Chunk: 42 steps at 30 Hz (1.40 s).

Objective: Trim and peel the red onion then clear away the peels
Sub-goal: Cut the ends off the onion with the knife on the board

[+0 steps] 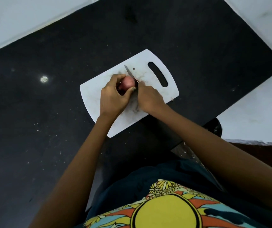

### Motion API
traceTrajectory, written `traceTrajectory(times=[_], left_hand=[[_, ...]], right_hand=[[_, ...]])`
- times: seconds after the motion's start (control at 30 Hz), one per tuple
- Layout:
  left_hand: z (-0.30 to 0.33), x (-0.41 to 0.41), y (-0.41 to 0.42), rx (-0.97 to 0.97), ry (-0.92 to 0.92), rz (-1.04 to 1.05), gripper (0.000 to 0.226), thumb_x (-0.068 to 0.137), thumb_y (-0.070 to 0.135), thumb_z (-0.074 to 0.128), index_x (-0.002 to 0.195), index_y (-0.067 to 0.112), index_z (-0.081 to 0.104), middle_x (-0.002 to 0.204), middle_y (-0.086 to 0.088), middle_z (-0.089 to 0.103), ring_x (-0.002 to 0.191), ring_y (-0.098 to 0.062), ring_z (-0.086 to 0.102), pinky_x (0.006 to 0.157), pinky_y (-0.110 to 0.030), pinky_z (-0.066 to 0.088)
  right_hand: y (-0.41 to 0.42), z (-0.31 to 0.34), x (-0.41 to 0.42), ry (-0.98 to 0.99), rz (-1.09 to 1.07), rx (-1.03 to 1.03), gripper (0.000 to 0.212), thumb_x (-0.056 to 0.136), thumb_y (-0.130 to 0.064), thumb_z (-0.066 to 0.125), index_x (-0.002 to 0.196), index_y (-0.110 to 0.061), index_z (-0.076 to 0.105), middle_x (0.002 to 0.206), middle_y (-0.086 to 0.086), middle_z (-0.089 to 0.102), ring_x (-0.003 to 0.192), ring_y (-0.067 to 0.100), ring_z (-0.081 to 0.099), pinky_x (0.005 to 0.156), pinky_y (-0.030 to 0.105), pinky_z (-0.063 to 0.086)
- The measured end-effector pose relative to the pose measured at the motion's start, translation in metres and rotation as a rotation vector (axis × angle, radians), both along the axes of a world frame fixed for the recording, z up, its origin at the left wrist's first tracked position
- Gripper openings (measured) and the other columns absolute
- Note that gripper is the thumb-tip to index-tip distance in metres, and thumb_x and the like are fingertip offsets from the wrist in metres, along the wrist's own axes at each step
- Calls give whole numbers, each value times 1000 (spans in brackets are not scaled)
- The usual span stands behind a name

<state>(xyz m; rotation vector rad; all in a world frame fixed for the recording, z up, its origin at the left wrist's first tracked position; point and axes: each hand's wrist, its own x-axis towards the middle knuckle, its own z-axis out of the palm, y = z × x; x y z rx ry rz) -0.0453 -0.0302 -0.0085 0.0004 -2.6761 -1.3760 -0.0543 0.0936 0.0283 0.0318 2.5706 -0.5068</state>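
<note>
i see left hand (pixel 113 94) clamped round red onion (pixel 127 82); right hand (pixel 148 97) grips knife (pixel 129 73), blade against onion's right flank.

Black counter (pixel 33 112), speckled w/ pale crumbs, one larger whitish spot (pixel 44 79) at left. White cutting board (pixel 156 66) lies flat on it, angled, handle slot far right.
</note>
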Motion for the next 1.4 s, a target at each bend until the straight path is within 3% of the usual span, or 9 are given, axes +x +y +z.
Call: traceTrajectory(times=[0.13,0.23,0.33,0.5,0.77,0.93,1.07,1.3,1.4], left_hand=[[-2,10,-7,-9,11,34,45,77,28,74,113,9,56,105,1,65,91,-13,62,79,-21,51],[-3,14,-10,-34,2,38,48,76,34,72,115,12,54,108,0,66,95,-18,63,81,-30,52],[-3,14,-7,-57,4,45,48,76,37,71,114,15,54,108,1,65,95,-19,61,81,-36,52],[0,14,-3,-132,-13,71,51,72,44,70,112,17,54,103,3,65,93,-19,57,79,-36,49],[3,9,-3,-335,-76,107,54,70,50,70,114,20,61,102,-1,69,96,-25,58,77,-38,47],[5,10,0,-94,-73,86,49,66,31,69,113,15,61,102,0,68,92,-23,59,77,-39,52],[8,10,1,21,-57,63,50,68,28,71,114,13,58,105,6,62,93,-17,61,78,-30,53],[8,9,-3,113,-67,42,50,71,18,77,115,13,54,107,8,58,93,-10,60,77,-24,54],[8,11,0,158,-82,45,49,71,15,78,113,14,52,107,8,57,92,-9,60,75,-19,53]], right_hand=[[13,-2,-3,77,-132,-183,13,97,-15,39,97,-7,49,100,14,60,92,32,55,69,33,33],[20,-2,-3,116,-292,-348,26,95,-19,38,69,-20,35,77,5,53,70,24,48,59,33,33],[22,0,-4,64,-367,-450,16,92,-25,45,80,-15,46,86,14,63,54,17,47,43,25,35],[13,-5,-11,-3,-466,-584,32,87,-34,61,99,-5,55,81,6,59,52,13,48,34,18,35],[5,-9,-21,-79,-565,-710,28,86,-29,67,71,-10,54,58,2,45,36,11,37,33,18,30],[3,-6,-22,-169,-709,-834,26,87,-28,67,88,-4,60,60,5,49,29,7,32,33,14,29],[5,-2,-23,-235,-709,-886,25,84,-29,71,74,-9,59,39,-6,46,29,6,32,34,15,29],[3,4,-22,-174,-716,-923,21,80,-22,74,91,-5,68,60,2,59,31,4,38,35,17,35],[3,6,-22,-90,-736,-948,12,81,-16,72,86,-6,67,70,5,64,31,2,40,35,16,36]])
